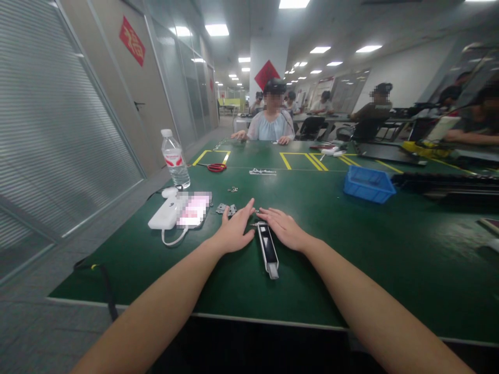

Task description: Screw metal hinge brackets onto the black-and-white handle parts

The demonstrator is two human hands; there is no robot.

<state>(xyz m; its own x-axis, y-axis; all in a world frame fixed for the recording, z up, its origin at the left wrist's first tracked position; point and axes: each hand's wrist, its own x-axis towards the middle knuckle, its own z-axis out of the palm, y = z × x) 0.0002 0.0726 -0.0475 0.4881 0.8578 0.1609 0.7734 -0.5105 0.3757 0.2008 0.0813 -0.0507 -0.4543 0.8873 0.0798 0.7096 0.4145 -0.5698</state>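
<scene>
My left hand [234,231] lies flat on the green table [351,249] with its fingers stretched out, holding nothing. My right hand [283,227] rests flat beside it, fingers extended, touching the far end of a long black-and-white tool [268,249] that lies between the two hands. A small grey metal hinge [226,209] sits just beyond my left fingertips. Tiny metal parts [233,189] lie further out.
A white power bank [166,214] with a cable and a water bottle [175,165] stand at the left. Red scissors [215,167] and a blue tray [368,184] lie further back. A person [271,124] sits across the table; others work at the right.
</scene>
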